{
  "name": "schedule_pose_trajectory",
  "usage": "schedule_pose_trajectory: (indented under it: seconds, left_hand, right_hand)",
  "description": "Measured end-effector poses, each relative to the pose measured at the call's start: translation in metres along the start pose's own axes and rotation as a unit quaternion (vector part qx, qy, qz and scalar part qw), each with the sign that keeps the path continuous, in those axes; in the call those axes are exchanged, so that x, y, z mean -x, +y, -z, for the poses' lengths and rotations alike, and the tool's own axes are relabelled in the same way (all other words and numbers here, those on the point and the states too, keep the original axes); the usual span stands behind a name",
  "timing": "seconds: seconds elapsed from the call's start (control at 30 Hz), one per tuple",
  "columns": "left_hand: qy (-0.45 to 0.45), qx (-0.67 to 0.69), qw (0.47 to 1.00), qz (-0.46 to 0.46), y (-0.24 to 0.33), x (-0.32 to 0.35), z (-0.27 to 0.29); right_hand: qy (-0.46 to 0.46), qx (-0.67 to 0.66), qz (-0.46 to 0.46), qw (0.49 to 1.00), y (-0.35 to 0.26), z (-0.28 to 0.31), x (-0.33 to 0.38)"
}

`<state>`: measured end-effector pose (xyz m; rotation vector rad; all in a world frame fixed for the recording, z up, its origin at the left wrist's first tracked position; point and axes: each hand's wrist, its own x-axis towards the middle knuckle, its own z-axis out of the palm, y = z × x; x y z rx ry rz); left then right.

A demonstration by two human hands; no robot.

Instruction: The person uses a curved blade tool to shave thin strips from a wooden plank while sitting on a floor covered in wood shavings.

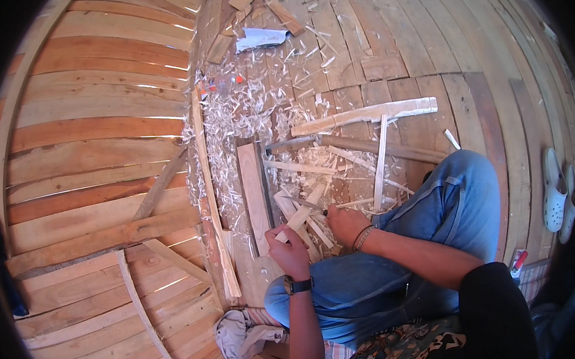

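Here, whittling a pale thin wooden stick [297, 219] amid shavings.
Left hand [290, 249] grips its near end closed; right hand [344, 223] clasps a small blade, best stroked away from the body along the grain.

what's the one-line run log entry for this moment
left hand: grips pale wood strip | right hand: holds knife against strip | around: wood shavings, plank floor

The picture is bright and warm, like daylight. Thin white lines of light shine through the gaps in the wooden boards [96, 134] on the left. Shadows are soft. The edges bend round and go black in the corners. The middle looks sharp.
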<state>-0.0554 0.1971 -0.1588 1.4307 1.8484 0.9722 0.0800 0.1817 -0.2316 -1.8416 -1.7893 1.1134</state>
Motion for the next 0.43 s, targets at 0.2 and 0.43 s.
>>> schedule_pose_trajectory:
  seconds: [0.2,0.43]
  left_hand:
    - [-0.004,-0.010,1.000,0.030,0.004,0.014,0.000]
    - [-0.001,0.044,0.999,0.026,0.003,0.061,-0.015]
  right_hand:
    - [-0.023,0.039,-0.010,0.999,0.011,0.000,-0.004]
    - [-0.071,0.080,-0.022,0.994,0.011,0.028,0.015]
